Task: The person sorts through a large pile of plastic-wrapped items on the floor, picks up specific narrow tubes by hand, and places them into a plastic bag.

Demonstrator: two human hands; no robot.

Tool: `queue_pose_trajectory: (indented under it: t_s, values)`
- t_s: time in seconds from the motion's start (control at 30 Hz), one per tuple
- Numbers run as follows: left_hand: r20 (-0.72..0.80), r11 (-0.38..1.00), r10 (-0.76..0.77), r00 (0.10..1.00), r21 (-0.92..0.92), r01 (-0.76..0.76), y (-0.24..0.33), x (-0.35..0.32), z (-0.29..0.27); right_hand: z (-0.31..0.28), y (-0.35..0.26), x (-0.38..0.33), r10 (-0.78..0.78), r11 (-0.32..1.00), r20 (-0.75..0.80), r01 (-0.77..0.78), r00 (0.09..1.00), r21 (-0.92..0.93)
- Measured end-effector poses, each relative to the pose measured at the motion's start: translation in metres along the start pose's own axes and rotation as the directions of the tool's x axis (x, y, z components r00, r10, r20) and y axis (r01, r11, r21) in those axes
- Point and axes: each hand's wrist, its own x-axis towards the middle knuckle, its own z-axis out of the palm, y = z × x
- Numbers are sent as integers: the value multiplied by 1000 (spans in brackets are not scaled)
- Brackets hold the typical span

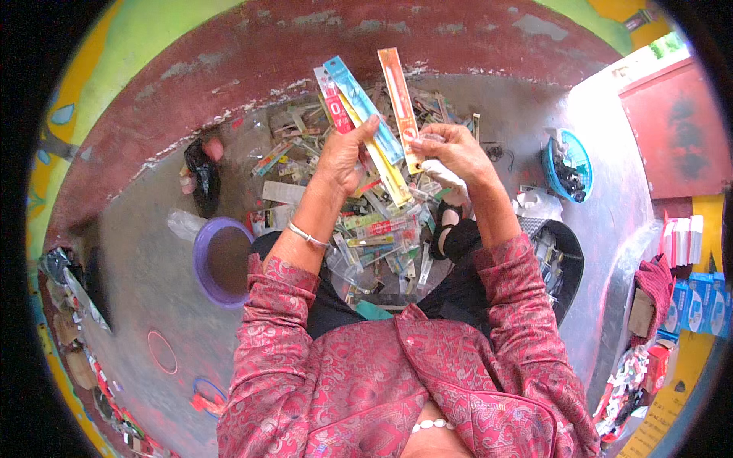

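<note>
My left hand [341, 162] is closed round a few long, narrow flat packets: a blue packet [350, 90] on top, a red and white packet [334, 103] and a yellow packet [391, 182] beneath. They stick out past both sides of the thumb. My right hand [464, 156] pinches the lower part of an orange long packet [393, 85], held just right of the others. Something whitish and crumpled [443, 174] hangs under the right fingers; what it is I cannot tell. Below both hands spreads a loose pile of similar flat packets [385, 227] on the floor.
A purple tub [201, 267] stands left of my legs, with a black plastic bag [205, 183] beyond it. At right are a turquoise basket [586, 166] of dark items and a black tub [574, 263] of packets. Blue boxes [699, 305] line the right wall.
</note>
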Motion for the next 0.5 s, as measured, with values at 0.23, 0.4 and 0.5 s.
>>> queue_pose_trajectory:
  t_s: [0.23,0.4,0.5]
  values:
    - [81,992,-23,996,128,12,11,-21,1,-7,4,-9,28,999,58,-30,998,32]
    - [89,973,-24,996,232,2,16,-27,-1,-2,-2,-15,-54,998,-1,54,999,45]
    - [90,973,-123,988,206,103,22,-33,5,-3,-12,-19,-170,986,-72,169,983,-17]
